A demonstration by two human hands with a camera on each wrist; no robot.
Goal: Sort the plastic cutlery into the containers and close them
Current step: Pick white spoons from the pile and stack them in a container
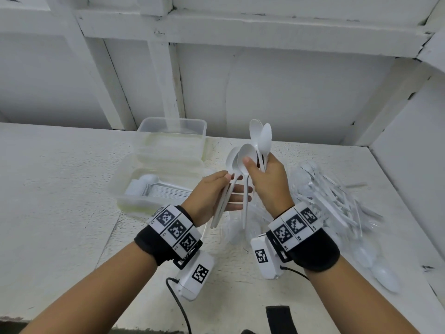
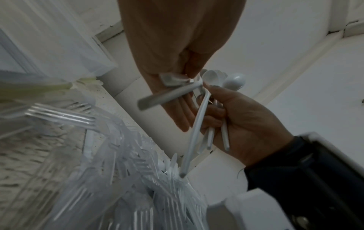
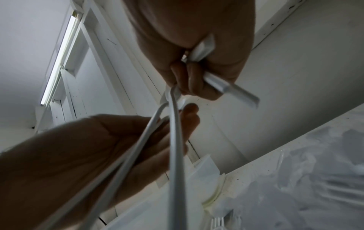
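While both my forearms reach forward over the white table (image 1: pixel 60 179), my hands meet above it, raised off the surface. My left hand (image 1: pixel 212 196) is turned palm inward, thumb pressing two white spoons (image 1: pixel 230 186) against my nearly straight fingers (image 1: pixel 237 189), their handles slanting down past my wrist and their bowls up beside my right thumb. My right hand (image 1: pixel 267 182) is closed in a loose fist round a bunch of white spoons (image 1: pixel 261 141), bowls standing up above my knuckles; my thumb presses the bowl of one more spoon (image 1: pixel 245 157), whose handle hangs straight down between my two hands. Just beyond my left hand sits an open clear container (image 1: pixel 127 189) with a row of white spoons nested inside, and another clear container (image 1: pixel 172 127) stands behind it. Beyond and below my right hand lies a loose heap of clear plastic forks (image 1: pixel 337 203), with a few white spoons (image 1: pixel 382 276) lying at its near end, outside my right wrist.
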